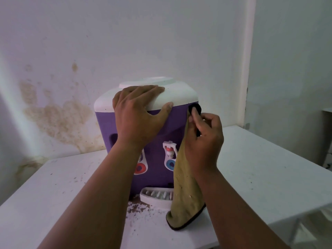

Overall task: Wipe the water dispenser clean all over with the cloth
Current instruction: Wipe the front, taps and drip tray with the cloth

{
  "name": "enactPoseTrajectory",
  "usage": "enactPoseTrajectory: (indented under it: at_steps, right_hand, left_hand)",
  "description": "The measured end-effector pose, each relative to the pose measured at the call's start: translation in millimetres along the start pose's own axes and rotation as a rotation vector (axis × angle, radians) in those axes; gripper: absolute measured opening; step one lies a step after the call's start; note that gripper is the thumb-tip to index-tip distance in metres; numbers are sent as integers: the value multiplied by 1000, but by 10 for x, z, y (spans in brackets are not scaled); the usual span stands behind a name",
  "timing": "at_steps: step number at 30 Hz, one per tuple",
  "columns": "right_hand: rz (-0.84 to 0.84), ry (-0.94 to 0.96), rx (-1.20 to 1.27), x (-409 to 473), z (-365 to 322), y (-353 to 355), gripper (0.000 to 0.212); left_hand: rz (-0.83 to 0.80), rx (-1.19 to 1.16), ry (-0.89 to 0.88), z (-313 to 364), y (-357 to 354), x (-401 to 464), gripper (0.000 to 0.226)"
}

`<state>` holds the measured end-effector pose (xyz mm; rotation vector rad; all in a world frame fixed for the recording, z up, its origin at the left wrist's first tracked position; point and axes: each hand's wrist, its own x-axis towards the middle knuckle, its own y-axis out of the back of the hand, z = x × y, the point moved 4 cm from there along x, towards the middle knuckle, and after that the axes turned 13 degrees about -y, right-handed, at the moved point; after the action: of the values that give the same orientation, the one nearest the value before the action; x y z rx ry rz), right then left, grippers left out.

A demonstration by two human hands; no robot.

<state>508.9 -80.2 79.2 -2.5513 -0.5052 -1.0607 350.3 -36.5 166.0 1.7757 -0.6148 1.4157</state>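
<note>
1. I see the water dispenser [158, 123], purple body with a white top, standing on the white counter [260, 168] towards its back edge, close to the stained wall [53, 108].
2. My left hand [138, 112] lies spread flat over the front of the white top, thumb at the seam where white meets purple. I judge it is there to steady the unit; I would keep firm downward pressure so the dispenser does not skid towards the wall.
3. My right hand [203, 133] pinches the upper end of the cloth [185, 186] with curled fingers, at the dispenser's upper right front corner. The rest of the cloth hangs loose down to the counter beside the drip tray [156, 194].
4. To wipe well, I would bunch the hanging cloth into the palm first; a dangling tail cleans little and could drag through the crumbs [142, 211] by the tray.
5. Then stroke top to bottom, going gently round the taps [169, 150].
</note>
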Motion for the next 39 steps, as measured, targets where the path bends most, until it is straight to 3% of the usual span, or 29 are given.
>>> enactPoseTrajectory:
  at_steps: [8, 19, 39]
  right_hand:
    - [-34, -45, -202, -636, 642, 159, 36]
    - [127, -59, -124, -214, 330, -104, 34]
    - [-181, -412, -430, -966, 912, 225, 35]
  left_hand:
    - [50, 40, -39, 10, -32, -51, 42]
    - [79, 55, -53, -11, -78, -54, 41]
    - [86, 109, -107, 25, -79, -109, 41]
